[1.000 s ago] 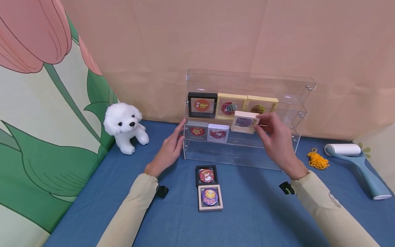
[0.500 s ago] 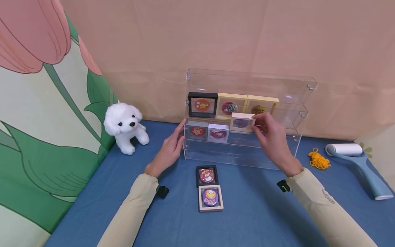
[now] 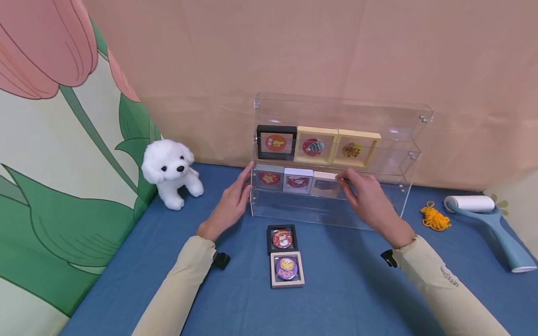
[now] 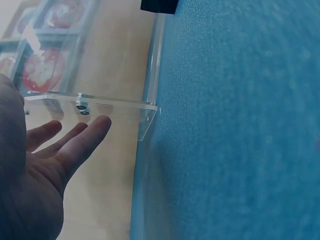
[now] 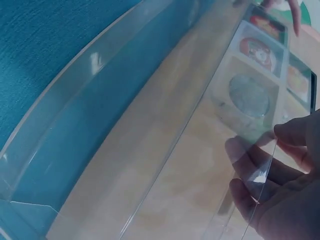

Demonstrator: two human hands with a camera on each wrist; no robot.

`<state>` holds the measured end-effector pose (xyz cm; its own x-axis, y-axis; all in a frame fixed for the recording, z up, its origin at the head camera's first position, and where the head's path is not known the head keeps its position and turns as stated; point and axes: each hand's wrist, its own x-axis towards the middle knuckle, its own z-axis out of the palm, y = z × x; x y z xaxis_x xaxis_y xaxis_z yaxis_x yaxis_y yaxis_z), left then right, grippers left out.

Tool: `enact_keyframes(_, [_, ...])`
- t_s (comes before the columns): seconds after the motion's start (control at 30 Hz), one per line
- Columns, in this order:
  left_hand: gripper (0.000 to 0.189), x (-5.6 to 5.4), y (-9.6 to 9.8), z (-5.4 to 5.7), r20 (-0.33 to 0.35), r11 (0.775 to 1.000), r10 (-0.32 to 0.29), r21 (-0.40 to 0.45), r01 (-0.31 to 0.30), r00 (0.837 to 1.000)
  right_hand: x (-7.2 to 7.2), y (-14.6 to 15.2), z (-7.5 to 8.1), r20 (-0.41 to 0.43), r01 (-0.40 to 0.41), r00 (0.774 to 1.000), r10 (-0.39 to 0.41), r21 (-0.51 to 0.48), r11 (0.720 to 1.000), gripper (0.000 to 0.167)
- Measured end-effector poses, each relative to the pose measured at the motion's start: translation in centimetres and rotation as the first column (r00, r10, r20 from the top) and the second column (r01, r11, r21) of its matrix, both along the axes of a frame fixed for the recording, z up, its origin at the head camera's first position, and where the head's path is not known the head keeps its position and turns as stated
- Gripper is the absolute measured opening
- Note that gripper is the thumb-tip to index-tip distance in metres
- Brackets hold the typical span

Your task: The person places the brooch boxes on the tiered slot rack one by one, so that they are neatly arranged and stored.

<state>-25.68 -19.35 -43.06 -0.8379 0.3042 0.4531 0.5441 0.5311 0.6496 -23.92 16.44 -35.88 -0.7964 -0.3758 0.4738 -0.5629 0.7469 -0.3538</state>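
A clear acrylic display rack [image 3: 290, 210] stands on the blue cloth. My right hand [image 3: 371, 200] pinches the upper right corner of a pale pink square display frame [image 3: 325, 185], which sits upright in the middle tier behind the clear front lip. Right beside it are a white-framed badge [image 3: 298, 181] and a grey-framed badge [image 3: 269, 178]. In the right wrist view, the frame's round insert [image 5: 249, 95] shows through the acrylic, with my thumb and fingers at its edge. My left hand [image 3: 227, 203] rests with extended fingers against the rack's left side panel; its fingers [image 4: 85, 142] show in the left wrist view.
The upper tier holds a black frame [image 3: 276, 143] and two cream frames [image 3: 316, 144]. A black frame [image 3: 281, 239] and a pink frame [image 3: 287, 269] lie flat before the rack. A plush dog [image 3: 168, 172] sits left; orange cord [image 3: 435, 217] and a lint roller [image 3: 491, 219] lie right.
My right hand has lowered the pale pink frame leftward and down into the middle tier, beside the white one. The upper right cream frame is uncovered. My left hand has stayed put.
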Motion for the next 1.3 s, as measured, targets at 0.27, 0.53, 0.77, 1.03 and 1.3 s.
enact_keyframes(0.27, [0.073,-0.1,0.0,-0.2,-0.017,1.0,-0.009,-0.002,0.009,1.0,0.7,0.2,-0.1,-0.108,0.027,0.994,-0.031,-0.042,0.999,0.026])
enact_keyframes(0.53, [0.07,-0.2,-0.1,-0.1,-0.01,1.0,-0.008,-0.008,0.008,1.0,2.7,0.7,0.3,-0.208,-0.021,0.978,0.009,-0.052,0.998,0.026])
enact_keyframes(0.77, [0.071,-0.2,0.0,-0.2,-0.006,1.0,0.003,-0.014,-0.003,1.0,4.9,1.5,-0.8,-0.153,-0.103,0.983,0.103,0.007,0.995,0.027])
enact_keyframes(1.03, [0.071,-0.3,-0.1,-0.1,-0.005,1.0,-0.002,-0.019,0.001,1.0,7.2,2.0,-2.5,-0.019,-0.178,0.984,0.178,-0.01,0.984,0.029])
enact_keyframes(1.3, [0.07,-0.2,-0.1,-0.2,-0.009,1.0,-0.008,-0.012,0.008,1.0,9.4,2.6,-4.6,0.179,-0.238,0.955,0.239,-0.024,0.971,0.032])
